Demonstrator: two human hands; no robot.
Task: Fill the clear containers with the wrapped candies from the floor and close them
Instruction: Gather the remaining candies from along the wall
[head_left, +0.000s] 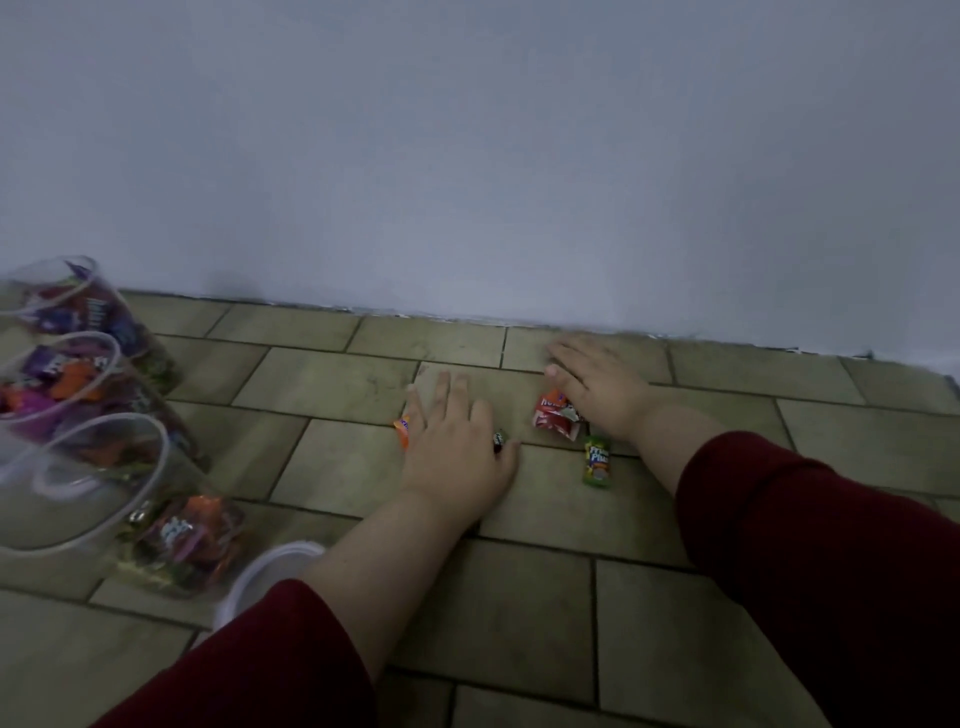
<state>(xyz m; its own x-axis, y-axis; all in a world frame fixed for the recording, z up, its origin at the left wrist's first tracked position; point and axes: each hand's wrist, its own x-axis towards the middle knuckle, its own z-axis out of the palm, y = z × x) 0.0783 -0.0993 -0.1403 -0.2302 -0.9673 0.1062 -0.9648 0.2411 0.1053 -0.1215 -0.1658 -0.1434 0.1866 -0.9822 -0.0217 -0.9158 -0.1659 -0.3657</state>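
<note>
Three clear containers stand open at the left: the near one (78, 519), the middle one (57, 384) and the far one (57, 296), each holding wrapped candies. My left hand (457, 447) lies flat on the floor, palm down, covering an orange candy (401, 432) and a dark candy (498, 441) that peek out at its sides. My right hand (597, 384) rests flat over red candies (556, 415). A green candy (597, 462) lies free just in front of my right wrist.
A white round lid (260, 577) lies on the tiled floor beside the near container, partly under my left sleeve. A pale wall (467, 156) meets the floor just beyond my hands.
</note>
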